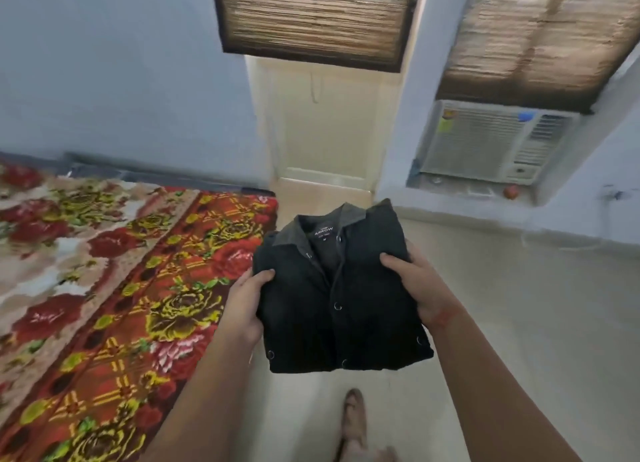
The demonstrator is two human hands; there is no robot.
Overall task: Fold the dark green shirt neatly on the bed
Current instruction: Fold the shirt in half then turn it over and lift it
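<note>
Head view — shirt (341,299) collar label (323,232) "ARROW"

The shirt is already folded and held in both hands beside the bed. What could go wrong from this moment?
1. The folded shirt is held in the air over the floor, not over the bed. Only the left hand and right hand pinch its sides, so the lower layers could sag open and spoil the fold.
2. If either grip slips, it would likely land on the floor near the foot.
</note>
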